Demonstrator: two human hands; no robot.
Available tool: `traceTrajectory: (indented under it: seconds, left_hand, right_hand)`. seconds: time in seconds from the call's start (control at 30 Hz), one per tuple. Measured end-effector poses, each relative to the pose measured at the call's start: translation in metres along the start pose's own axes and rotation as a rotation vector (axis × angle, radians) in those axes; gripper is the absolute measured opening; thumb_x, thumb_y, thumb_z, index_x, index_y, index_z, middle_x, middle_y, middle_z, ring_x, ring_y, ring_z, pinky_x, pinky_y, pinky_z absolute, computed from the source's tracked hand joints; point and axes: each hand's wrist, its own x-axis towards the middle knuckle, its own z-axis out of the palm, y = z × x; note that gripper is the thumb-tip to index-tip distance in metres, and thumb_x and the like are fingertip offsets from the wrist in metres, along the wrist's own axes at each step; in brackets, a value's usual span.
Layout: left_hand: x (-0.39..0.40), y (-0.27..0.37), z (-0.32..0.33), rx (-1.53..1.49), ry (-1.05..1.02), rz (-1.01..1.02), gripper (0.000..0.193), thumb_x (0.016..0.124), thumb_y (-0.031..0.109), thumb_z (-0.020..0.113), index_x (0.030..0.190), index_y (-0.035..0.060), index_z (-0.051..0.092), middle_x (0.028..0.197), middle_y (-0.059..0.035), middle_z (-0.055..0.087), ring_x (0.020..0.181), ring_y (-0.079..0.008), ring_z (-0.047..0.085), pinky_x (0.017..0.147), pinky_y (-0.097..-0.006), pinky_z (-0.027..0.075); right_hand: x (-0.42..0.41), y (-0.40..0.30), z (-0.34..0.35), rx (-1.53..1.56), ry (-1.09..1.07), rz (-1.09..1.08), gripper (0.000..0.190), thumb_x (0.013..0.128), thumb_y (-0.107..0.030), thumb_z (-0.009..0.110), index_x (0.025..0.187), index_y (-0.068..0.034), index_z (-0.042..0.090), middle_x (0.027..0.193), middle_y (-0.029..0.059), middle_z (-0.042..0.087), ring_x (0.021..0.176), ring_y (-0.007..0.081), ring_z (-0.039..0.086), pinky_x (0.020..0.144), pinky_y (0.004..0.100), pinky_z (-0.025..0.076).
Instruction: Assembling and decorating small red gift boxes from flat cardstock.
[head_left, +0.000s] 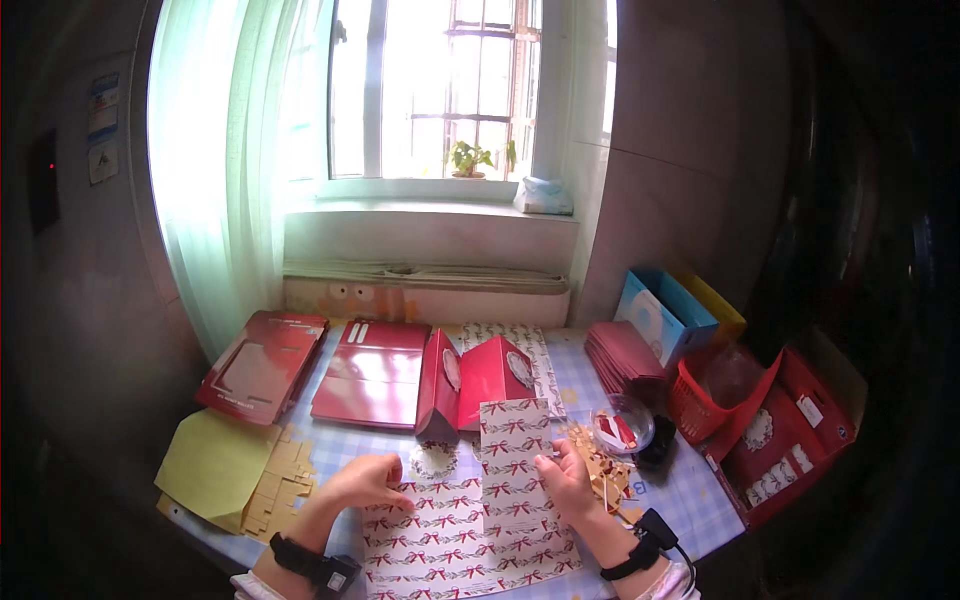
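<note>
My right hand (566, 480) grips the right edge of a narrow white card (516, 431) printed with red bows and green garlands. The lower part of this card overlaps a larger sheet with the same print (442, 547), which lies flat in front of me. My left hand (369, 480) is at that sheet's upper left, fingers bent, the thumb apart from them and over the sheet's top edge. It holds nothing. A round wreath-patterned paper piece (433, 460) lies just beyond, between my hands. Behind it stand folded red card pieces (495, 375) with wreath medallions.
Red card stacks (371, 375) and a red printed pile (262, 367) stand at the back left. Yellow-green paper (214, 469) lies over tan strips (281, 487). Rightward are a clear round tub (622, 424), paper scraps (607, 476), a red basket (694, 405) and a red box (795, 442).
</note>
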Motion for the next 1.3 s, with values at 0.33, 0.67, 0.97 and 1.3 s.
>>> traceTrajectory:
  seconds: [0.33,0.67,0.97,1.3]
  left_hand:
    - [-0.019,-0.015,-0.037,-1.205,0.314,0.114,0.016,0.07,0.004,0.065,0.085,0.0009,0.058,0.077,-0.0043,0.06,0.068,-0.0094,0.056,0.06,-0.0202,0.045]
    - [-0.018,-0.034,-0.044,-1.601,1.007,0.555,0.017,0.079,0.011,0.059,0.094,0.0098,0.052,0.087,-0.0051,0.059,0.081,-0.0143,0.056,0.072,-0.028,0.046]
    - [-0.009,-0.05,-0.028,-1.665,0.842,0.451,0.013,0.081,0.01,0.056,0.093,0.0091,0.051,0.073,-0.0003,0.054,0.062,-0.0081,0.051,0.056,-0.0251,0.044]
    - [0.002,0.0,-0.008,-1.578,0.34,0.194,0.019,0.076,0.003,0.061,0.093,0.0027,0.052,0.081,-0.01,0.06,0.071,-0.0146,0.059,0.06,-0.0273,0.05]
  right_hand:
    - [-0.01,-0.012,0.001,0.103,-0.128,0.002,0.021,0.084,-0.007,0.05,0.101,-0.001,0.041,0.083,0.0067,0.057,0.071,0.006,0.052,0.063,0.0195,0.043]
    - [-0.005,0.021,-0.011,-0.172,-0.278,0.254,0.028,0.078,-0.011,0.056,0.1,-0.002,0.041,0.077,0.0039,0.055,0.066,0.0065,0.051,0.056,0.0209,0.042]
    - [-0.005,-0.02,0.003,-1.19,-0.232,0.237,0.04,0.071,-0.03,0.06,0.097,-0.003,0.046,0.067,0.0114,0.058,0.06,0.0158,0.058,0.055,0.0291,0.045]
    - [-0.052,0.09,-0.137,-0.079,0.032,0.113,0.042,0.083,-0.035,0.045,0.109,-0.002,0.045,0.093,0.0113,0.055,0.085,0.0173,0.054,0.075,0.0307,0.042]
